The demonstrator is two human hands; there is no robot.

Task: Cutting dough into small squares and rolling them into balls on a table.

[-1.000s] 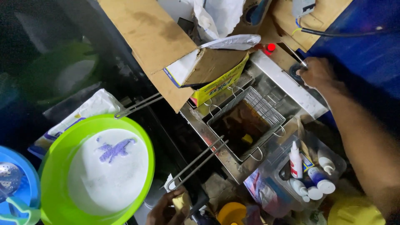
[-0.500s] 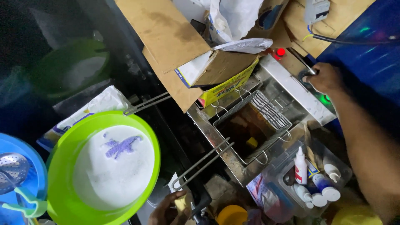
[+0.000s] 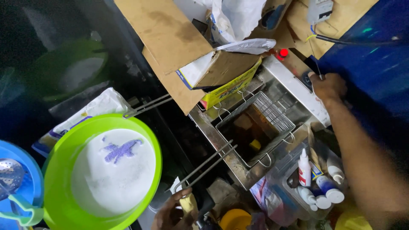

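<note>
A steel deep fryer (image 3: pixel 238 168) with dark oil stands in the middle. A wire basket (image 3: pixel 272 117) sits in the oil, its long handle (image 3: pixel 208 164) running toward me. My left hand (image 3: pixel 172 213) at the bottom edge grips the end of that handle. My right hand (image 3: pixel 326 87) reaches to the fryer's far end and rests with closed fingers on its control panel (image 3: pixel 306 83), near a red light (image 3: pixel 283 52). A second basket handle (image 3: pixel 147 106) juts out to the left from under a cardboard flap.
A bright green bowl (image 3: pixel 59 170) holding a white bag lies at the left, a blue bowl (image 3: pixel 25 164) with a skimmer beside it. Cardboard boxes (image 3: pixel 170 38) and plastic bags crowd behind the fryer. A clear tub of squeeze bottles (image 3: pixel 315 179) sits at right.
The view has shifted, with the fryer now lower and more central. My right hand has stayed on the fryer's far control end; my left hand keeps hold of the basket handle.
</note>
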